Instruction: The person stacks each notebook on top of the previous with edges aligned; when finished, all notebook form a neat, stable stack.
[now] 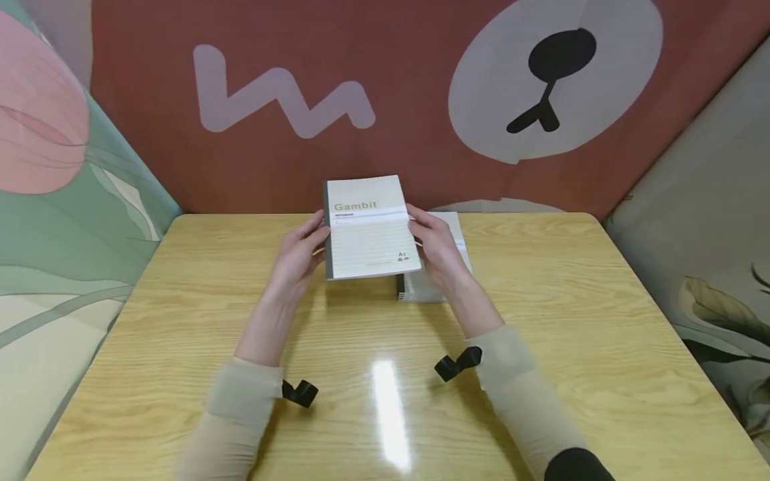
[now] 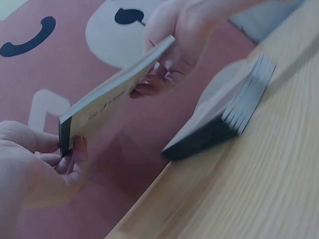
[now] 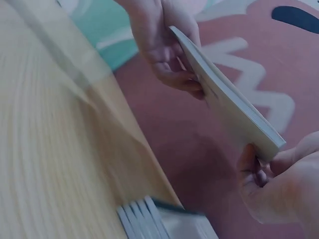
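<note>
A white notebook [image 1: 368, 248] with a dark spine and the word Gambit on its cover is held up above the table between both hands. My left hand [image 1: 296, 254] pinches its spine side, thumb on the cover and fingers beneath. At the opposite edge my right hand [image 1: 441, 248] grips it the same way. Seen from the left wrist, the notebook [image 2: 107, 89] is tilted and clear of the tabletop. Behind the right hand lies a stack of similar notebooks [image 1: 430, 288], partly hidden by that hand and the held notebook; its layered edges [image 2: 251, 97] show in the left wrist view.
The light wooden table [image 1: 210, 321] ends at a reddish wall covering [image 1: 271, 160] with cartoon shapes. Patterned panels flank it on the left [image 1: 54, 254] and right [image 1: 710, 220]. Small black cameras [image 1: 301, 393] stick out from the cuffs. Glare [image 1: 391, 414] marks the table's front middle.
</note>
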Demonstrator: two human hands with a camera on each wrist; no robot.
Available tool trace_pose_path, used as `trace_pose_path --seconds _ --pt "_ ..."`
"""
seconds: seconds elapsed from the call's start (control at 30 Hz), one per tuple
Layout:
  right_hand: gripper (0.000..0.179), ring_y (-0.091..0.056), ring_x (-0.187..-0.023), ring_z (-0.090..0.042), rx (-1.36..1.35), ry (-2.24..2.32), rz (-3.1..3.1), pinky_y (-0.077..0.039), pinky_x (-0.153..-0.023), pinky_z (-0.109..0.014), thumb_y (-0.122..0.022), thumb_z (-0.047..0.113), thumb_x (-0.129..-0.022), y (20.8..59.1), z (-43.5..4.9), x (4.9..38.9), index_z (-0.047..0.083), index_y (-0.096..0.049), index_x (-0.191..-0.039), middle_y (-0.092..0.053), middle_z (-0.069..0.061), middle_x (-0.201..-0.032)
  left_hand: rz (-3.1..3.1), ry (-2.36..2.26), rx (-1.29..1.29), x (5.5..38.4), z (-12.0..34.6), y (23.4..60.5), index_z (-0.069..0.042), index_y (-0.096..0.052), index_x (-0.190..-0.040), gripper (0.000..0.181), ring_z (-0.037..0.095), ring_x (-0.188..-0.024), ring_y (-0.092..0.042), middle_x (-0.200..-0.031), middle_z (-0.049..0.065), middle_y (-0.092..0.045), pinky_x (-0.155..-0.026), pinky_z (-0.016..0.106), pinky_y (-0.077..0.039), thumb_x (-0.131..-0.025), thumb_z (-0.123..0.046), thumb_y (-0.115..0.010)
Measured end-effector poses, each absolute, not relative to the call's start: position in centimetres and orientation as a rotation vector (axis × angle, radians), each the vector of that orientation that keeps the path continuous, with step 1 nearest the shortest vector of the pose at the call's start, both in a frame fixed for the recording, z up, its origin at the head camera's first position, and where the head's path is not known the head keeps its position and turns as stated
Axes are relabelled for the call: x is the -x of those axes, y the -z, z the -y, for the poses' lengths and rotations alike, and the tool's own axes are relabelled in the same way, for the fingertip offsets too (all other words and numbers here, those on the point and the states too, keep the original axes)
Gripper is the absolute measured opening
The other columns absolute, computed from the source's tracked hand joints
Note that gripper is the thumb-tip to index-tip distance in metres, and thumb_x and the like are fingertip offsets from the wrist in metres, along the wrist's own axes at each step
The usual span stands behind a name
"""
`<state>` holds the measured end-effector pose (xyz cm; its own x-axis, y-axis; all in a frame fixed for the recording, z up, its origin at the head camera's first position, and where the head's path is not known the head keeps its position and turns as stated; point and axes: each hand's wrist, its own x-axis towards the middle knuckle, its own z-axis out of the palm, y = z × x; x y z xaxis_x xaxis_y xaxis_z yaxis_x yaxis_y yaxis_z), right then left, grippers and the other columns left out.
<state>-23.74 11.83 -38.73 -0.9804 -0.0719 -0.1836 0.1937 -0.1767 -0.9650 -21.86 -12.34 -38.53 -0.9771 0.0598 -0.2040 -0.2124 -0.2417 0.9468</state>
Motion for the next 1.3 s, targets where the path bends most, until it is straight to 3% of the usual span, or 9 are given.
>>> trace_pose_path --seconds 0.13,0.33,0.63,0.83,1.13,1.3 --pt "0.048 -0.063 -0.098 -0.009 -0.14 2.251 -1.932 -0.055 -0.078 -0.02 -0.043 0.013 -0.11 38.9 -15.2 23.5 0.016 -0.043 -0.158 -0.06 -0.006 -0.134 -1.785 -2.329 0.134 21.9 9.4 38.8 -0.019 -0.038 -0.16 0.054 0.014 -0.122 -0.054 -0.161 0.001 -0.044 -0.095 0.026 -0.048 -0.108 -0.015 -0.052" --pt "0.05 -0.059 -0.103 -0.01 -0.133 2.255 -1.916 -0.053 -0.083 -0.02 -0.041 0.013 -0.11 39.4 -18.2 23.5 0.016 -0.037 -0.16 -0.059 0.002 -0.127 -1.787 -2.337 0.135 22.2 6.4 39.6 -0.019 -0.04 -0.159 0.053 0.017 -0.124 -0.052 -0.154 0.003 -0.046 -0.1 0.032 -0.046 -0.107 -0.016 -0.053" --pt "0.051 -0.058 -0.108 -0.007 -0.179 2.21 -1.976 -0.052 -0.087 -0.019 -0.043 0.014 -0.11 40.0 -21.2 23.1 0.016 -0.036 -0.161 -0.057 0.0 -0.136 -1.753 -2.381 0.141 22.6 3.1 40.6 -0.01 -0.043 -0.157 0.052 0.017 -0.121 -0.055 -0.151 0.01 -0.052 -0.105 0.035 -0.046 -0.106 -0.009 -0.053" --pt "0.052 -0.061 -0.1 -0.004 -0.192 2.199 -2.002 -0.053 -0.084 -0.018 -0.043 0.013 -0.11 40.5 -22.4 23.3 0.012 -0.036 -0.161 -0.061 0.007 -0.119 -1.788 -2.372 0.129 23.1 1.9 41.4 -0.004 -0.047 -0.153 0.049 0.017 -0.122 -0.056 -0.147 0.013 -0.057 -0.105 0.035 -0.048 -0.104 -0.005 -0.054" --pt "0.049 -0.065 -0.09 -0.004 -0.218 2.159 -2.029 -0.056 -0.079 -0.018 -0.045 0.01 -0.109 41.8 -23.3 23.5 0.007 -0.04 -0.158 -0.067 0.008 -0.107 -1.806 -2.312 0.084 23.1 1.3 43.0 -0.003 -0.041 -0.156 0.052 0.022 -0.135 -0.05 -0.156 0.014 -0.05 -0.114 0.041 -0.045 -0.104 -0.002 -0.05" --pt "0.048 -0.063 -0.094 -0.004 -0.237 2.125 -2.09 -0.056 -0.083 -0.018 -0.048 0.01 -0.108 42.2 -23.6 23.8 0.005 -0.044 -0.155 -0.063 0.006 -0.109 -1.826 -2.26 0.072 23.3 1.1 43.6 -0.006 -0.038 -0.158 0.055 0.02 -0.129 -0.05 -0.155 0.013 -0.048 -0.109 0.04 -0.047 -0.105 -0.002 -0.049"
